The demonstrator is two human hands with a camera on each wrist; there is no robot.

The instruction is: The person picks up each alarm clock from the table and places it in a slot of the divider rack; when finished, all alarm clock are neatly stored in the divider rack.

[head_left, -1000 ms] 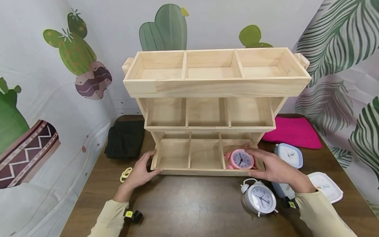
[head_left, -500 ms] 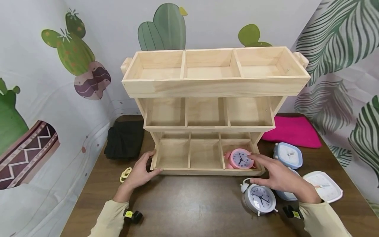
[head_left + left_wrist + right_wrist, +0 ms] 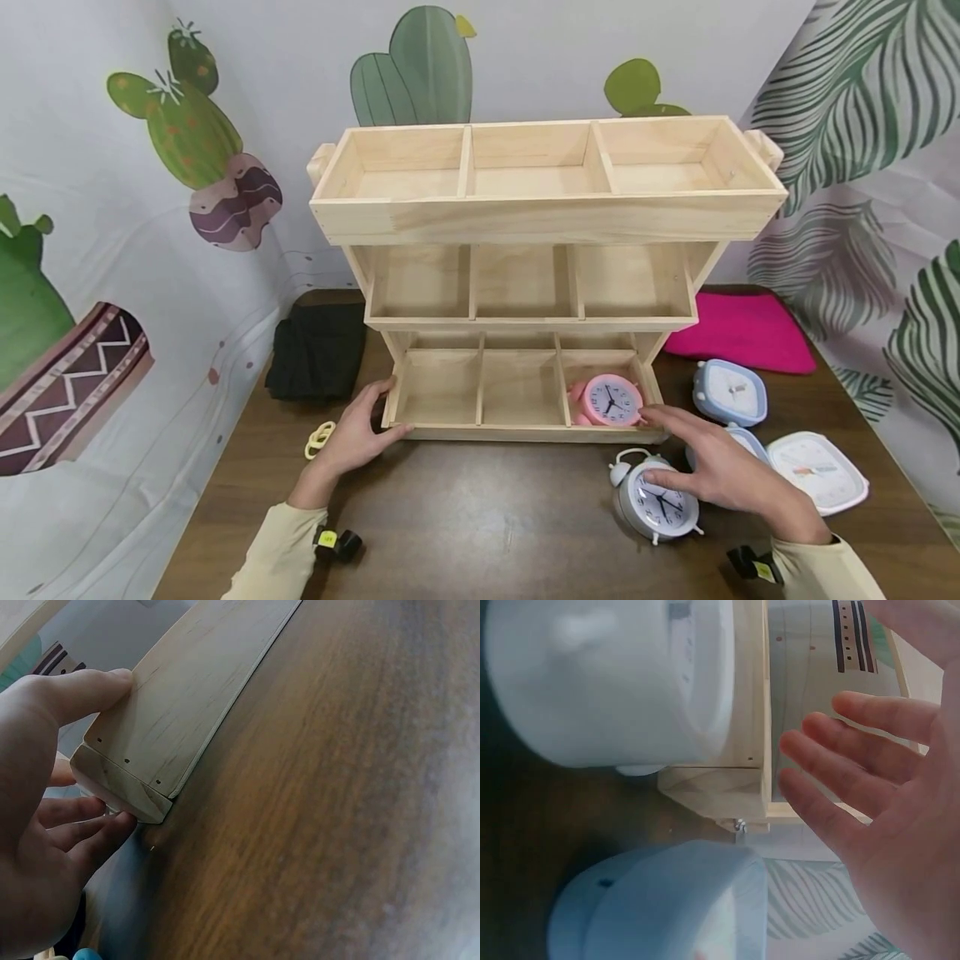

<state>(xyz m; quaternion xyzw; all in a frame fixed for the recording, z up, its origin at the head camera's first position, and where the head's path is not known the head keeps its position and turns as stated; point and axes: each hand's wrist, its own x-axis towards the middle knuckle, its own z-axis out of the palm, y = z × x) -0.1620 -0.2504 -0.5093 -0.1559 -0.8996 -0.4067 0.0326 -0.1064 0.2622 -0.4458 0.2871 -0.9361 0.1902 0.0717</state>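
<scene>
A pale wooden three-tier shelf (image 3: 525, 218) with divided trays stands at the middle of the table. My left hand (image 3: 354, 446) holds its lower left corner; in the left wrist view, the thumb (image 3: 105, 691) lies on the front board and the fingers bend against the end. A pink alarm clock (image 3: 612, 400) sits in the bottom tray's right compartment. My right hand (image 3: 723, 462) is spread, holding nothing, with its fingertips near that compartment's right front corner. Below it a white twin-bell alarm clock (image 3: 656, 515) leans back on the table, partly overlapped by the thumb.
Right of the shelf lie a light blue clock (image 3: 731, 392), a second blue clock (image 3: 750, 443) partly behind my hand, and a white square clock (image 3: 821, 471). A pink cloth (image 3: 738, 333) and a black cloth (image 3: 317, 350) flank the shelf. Yellow rings (image 3: 320, 439) lie by my left hand.
My right hand has let go of the pink clock and the tray's corner and drawn back to the right and toward me, over the white alarm clock. The left hand stays in place.
</scene>
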